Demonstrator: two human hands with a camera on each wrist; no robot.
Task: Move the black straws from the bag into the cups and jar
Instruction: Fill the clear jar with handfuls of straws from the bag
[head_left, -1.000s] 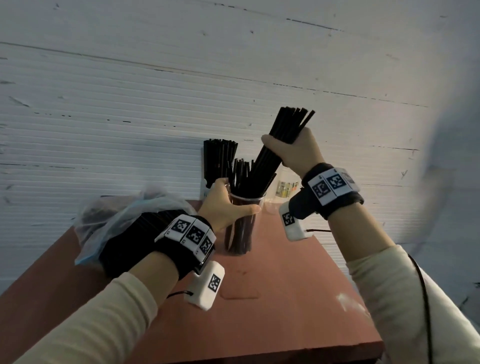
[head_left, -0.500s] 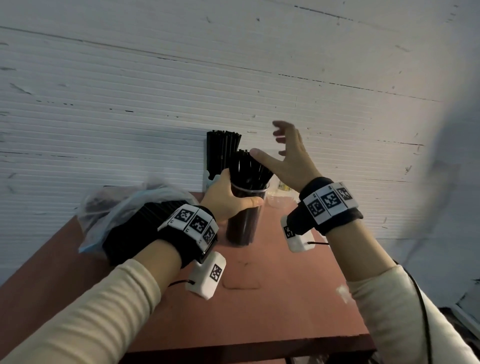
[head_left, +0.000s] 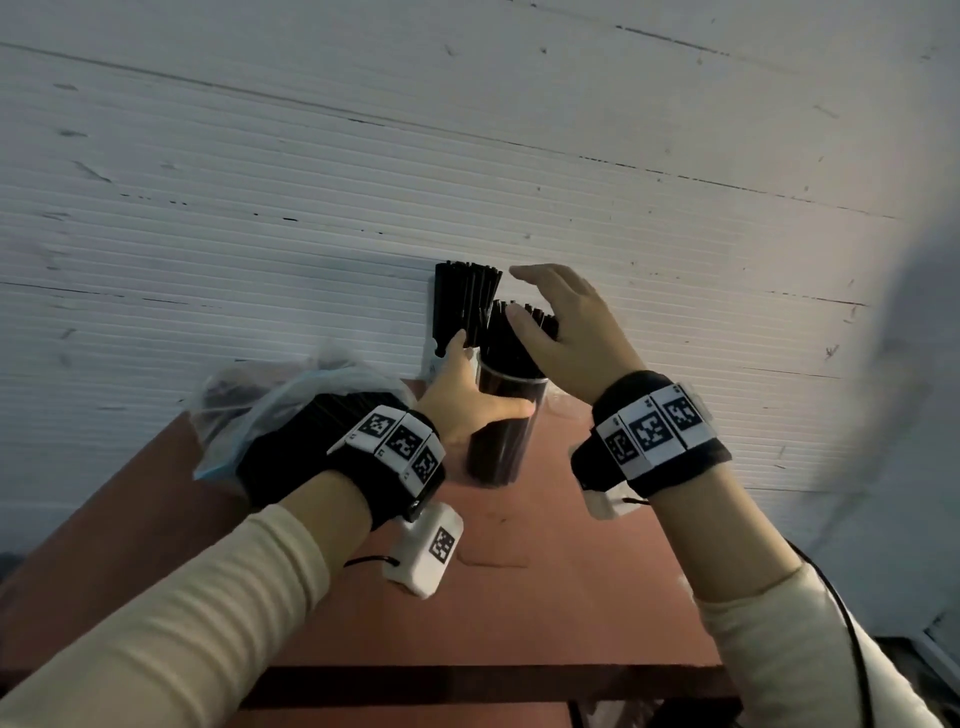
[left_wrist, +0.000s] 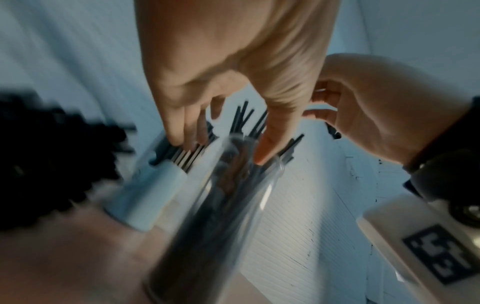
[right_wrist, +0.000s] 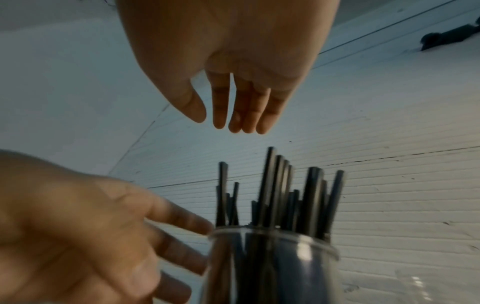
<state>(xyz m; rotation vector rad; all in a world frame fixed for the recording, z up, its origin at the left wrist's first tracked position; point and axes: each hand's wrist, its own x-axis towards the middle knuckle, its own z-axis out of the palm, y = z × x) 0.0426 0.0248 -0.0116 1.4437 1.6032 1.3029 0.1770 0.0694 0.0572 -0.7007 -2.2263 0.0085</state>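
A clear jar (head_left: 500, 441) packed with black straws (head_left: 511, 338) stands on the red-brown table (head_left: 571, 597). My left hand (head_left: 467, 395) grips it near the rim, thumb across the front. The right hand (head_left: 556, 332) hovers just over the straw tops, fingers relaxed and holding nothing. The right wrist view shows a gap between those fingers (right_wrist: 244, 115) and the straws (right_wrist: 280, 195) in the jar (right_wrist: 272, 267). Behind the jar a white cup (head_left: 434, 358) holds more straws (head_left: 465, 296). The plastic bag (head_left: 249, 410) of straws lies at the left.
A white ribbed wall (head_left: 311, 208) rises directly behind the cup and jar. The table's front edge (head_left: 467, 680) runs below my forearms. The left wrist view is blurred and shows the jar (left_wrist: 221, 205), the white cup (left_wrist: 148, 195) and the right hand (left_wrist: 376, 102).
The right hand let go of the straw bundle, which dropped into the jar. That hand then came down, open, over the straw tops. The left hand kept hold of the jar.
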